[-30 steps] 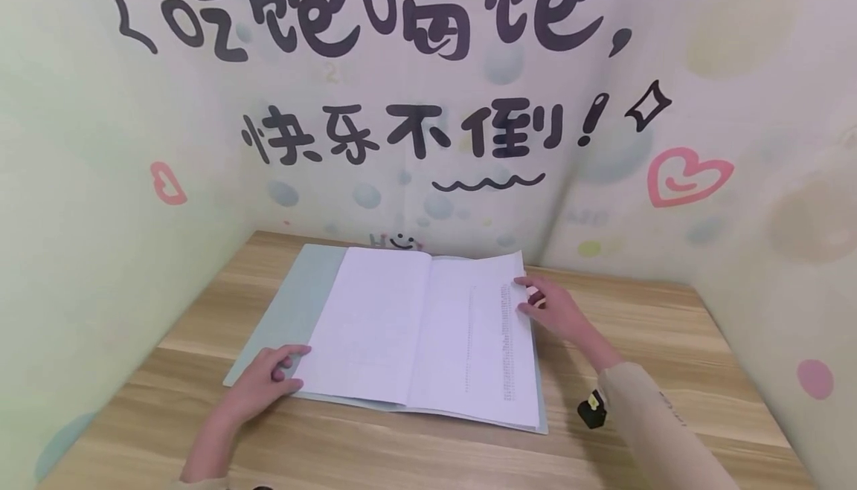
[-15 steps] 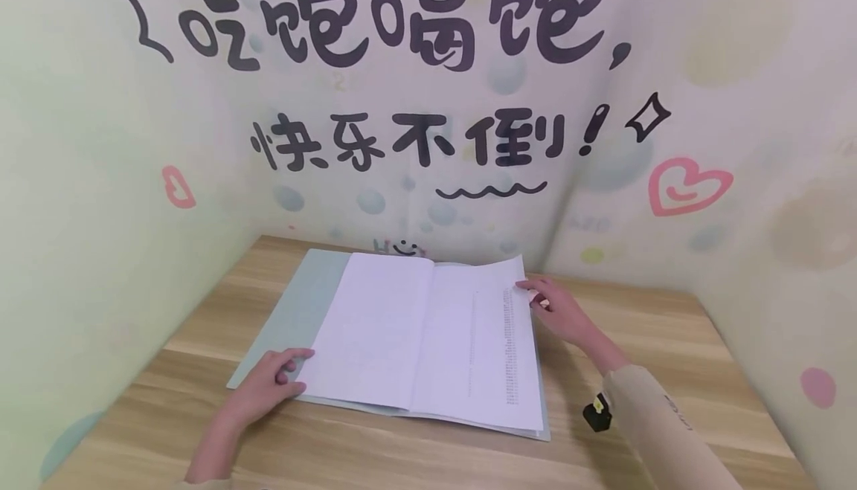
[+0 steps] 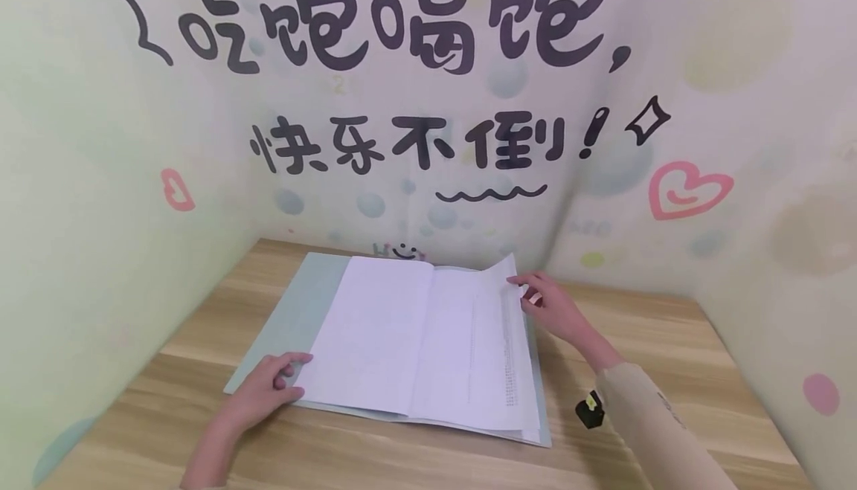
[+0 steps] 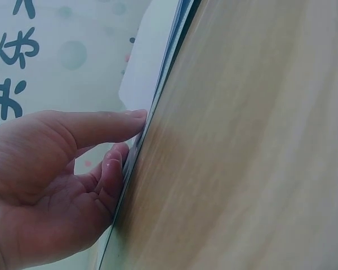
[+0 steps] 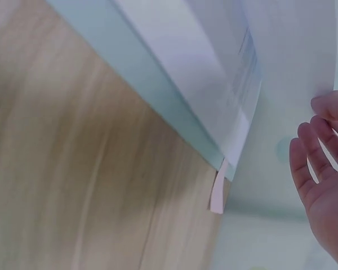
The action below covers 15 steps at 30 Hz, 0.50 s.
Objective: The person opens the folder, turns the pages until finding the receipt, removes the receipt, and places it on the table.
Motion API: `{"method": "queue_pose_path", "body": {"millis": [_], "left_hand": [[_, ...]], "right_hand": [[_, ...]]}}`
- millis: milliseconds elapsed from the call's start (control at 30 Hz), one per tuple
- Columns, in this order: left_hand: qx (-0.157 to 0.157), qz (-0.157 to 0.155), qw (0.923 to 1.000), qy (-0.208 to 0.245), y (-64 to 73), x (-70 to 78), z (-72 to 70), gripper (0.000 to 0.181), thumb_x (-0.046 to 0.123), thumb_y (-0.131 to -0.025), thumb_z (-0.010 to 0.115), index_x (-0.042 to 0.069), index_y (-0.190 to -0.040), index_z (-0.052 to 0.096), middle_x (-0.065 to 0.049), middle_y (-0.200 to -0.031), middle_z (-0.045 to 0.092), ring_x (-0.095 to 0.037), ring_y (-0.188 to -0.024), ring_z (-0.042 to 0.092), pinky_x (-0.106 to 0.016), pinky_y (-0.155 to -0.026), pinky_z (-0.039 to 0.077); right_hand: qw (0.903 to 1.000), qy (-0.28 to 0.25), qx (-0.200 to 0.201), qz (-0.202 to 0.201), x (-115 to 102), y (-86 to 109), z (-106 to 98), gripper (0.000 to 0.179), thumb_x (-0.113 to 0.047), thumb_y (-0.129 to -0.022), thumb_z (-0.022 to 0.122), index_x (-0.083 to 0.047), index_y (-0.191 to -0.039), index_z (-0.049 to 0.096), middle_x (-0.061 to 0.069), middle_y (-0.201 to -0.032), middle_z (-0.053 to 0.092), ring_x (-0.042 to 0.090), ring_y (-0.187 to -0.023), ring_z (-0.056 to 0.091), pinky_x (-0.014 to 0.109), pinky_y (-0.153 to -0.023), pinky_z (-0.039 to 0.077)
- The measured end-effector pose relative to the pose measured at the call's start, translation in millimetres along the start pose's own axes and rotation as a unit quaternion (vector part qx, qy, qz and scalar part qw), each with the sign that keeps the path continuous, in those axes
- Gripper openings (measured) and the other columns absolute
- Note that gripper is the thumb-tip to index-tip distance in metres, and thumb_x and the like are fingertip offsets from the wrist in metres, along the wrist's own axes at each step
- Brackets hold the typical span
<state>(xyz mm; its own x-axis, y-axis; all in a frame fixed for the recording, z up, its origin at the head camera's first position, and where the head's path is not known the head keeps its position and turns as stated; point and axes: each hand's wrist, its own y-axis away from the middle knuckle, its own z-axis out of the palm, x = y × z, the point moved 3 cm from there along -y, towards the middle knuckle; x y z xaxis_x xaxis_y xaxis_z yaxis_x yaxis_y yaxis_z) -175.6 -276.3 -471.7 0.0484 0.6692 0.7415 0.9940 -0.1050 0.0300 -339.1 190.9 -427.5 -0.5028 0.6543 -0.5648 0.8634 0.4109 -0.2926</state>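
An open book [image 3: 375, 334] with white pages and a pale blue-green cover [image 3: 294, 304] lies on the wooden table. At its outer right edge, my right hand [image 3: 554, 311] pinches a lifted page [image 3: 504, 289] between thumb and index finger. That page bends up toward the left, and in the right wrist view the other fingers are spread apart from the paper. Across the book, my left hand [image 3: 262, 392] rests on the lower left corner. Its thumb [image 4: 115, 125] and fingertips touch the left page's edge, the fingers loosely bent.
A pink ribbon [image 5: 217, 194] sticks out at the book's corner. Beside the right sleeve [image 3: 656, 416] is a small black box [image 3: 589, 410] with a yellow mark. The wooden table [image 3: 643, 326] meets a printed wall covering [image 3: 402, 200] at the back.
My right hand has lifted the page's outer edge further and drawn it slightly left, showing more of the page beneath. My left hand stays at the lower left corner.
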Motion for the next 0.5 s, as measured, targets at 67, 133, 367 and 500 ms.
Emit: {"method": "queue_pose_path", "body": {"millis": [67, 133, 367, 500], "left_hand": [[0.003, -0.01, 0.9999, 0.001, 2.1, -0.4, 0.5, 0.049, 0.01, -0.083, 0.073, 0.007, -0.13, 0.06, -0.012, -0.105, 0.052, -0.015, -0.084, 0.041, -0.022, -0.071, 0.037], [0.005, -0.009, 0.9999, 0.002, 3.8, -0.8, 0.6, 0.049, 0.01, -0.083, 0.074, 0.006, -0.13, 0.06, -0.012, -0.104, 0.052, -0.015, -0.084, 0.041, -0.022, -0.071, 0.037], [0.004, -0.008, 0.9999, 0.005, 3.6, -1.1, 2.0, 0.05, 0.01, -0.083, 0.073, 0.006, -0.131, 0.059, -0.012, -0.104, 0.052, -0.016, -0.085, 0.042, -0.022, -0.07, 0.037], [0.007, -0.013, 0.9999, 0.003, 0.6, -2.0, 2.2, 0.05, 0.008, -0.084, 0.072, 0.007, -0.132, 0.059, -0.013, -0.106, 0.051, -0.017, -0.085, 0.043, -0.023, -0.071, 0.038]], "right_hand": [[1.0, 0.0, 0.001, -0.004, -5, -3.4, 1, 0.036, -0.002, -0.091, 0.061, -0.009, -0.127, 0.064, 0.011, -0.114, 0.06, 0.019, -0.089, 0.061, 0.024, -0.075, 0.053], [1.0, 0.002, -0.001, -0.009, -9, -6.8, 2, 0.036, -0.004, -0.091, 0.061, -0.01, -0.127, 0.064, 0.011, -0.115, 0.06, 0.019, -0.09, 0.061, 0.024, -0.075, 0.053], [0.9994, -0.012, -0.017, -0.029, -26, -21.9, 2, 0.038, -0.003, -0.093, 0.061, -0.007, -0.13, 0.062, 0.013, -0.12, 0.059, 0.021, -0.092, 0.061, 0.025, -0.076, 0.053], [0.9988, -0.019, -0.021, -0.041, -40, -34.9, 3, 0.037, -0.005, -0.093, 0.062, -0.009, -0.13, 0.061, 0.013, -0.123, 0.059, 0.021, -0.093, 0.062, 0.025, -0.076, 0.053]]}}
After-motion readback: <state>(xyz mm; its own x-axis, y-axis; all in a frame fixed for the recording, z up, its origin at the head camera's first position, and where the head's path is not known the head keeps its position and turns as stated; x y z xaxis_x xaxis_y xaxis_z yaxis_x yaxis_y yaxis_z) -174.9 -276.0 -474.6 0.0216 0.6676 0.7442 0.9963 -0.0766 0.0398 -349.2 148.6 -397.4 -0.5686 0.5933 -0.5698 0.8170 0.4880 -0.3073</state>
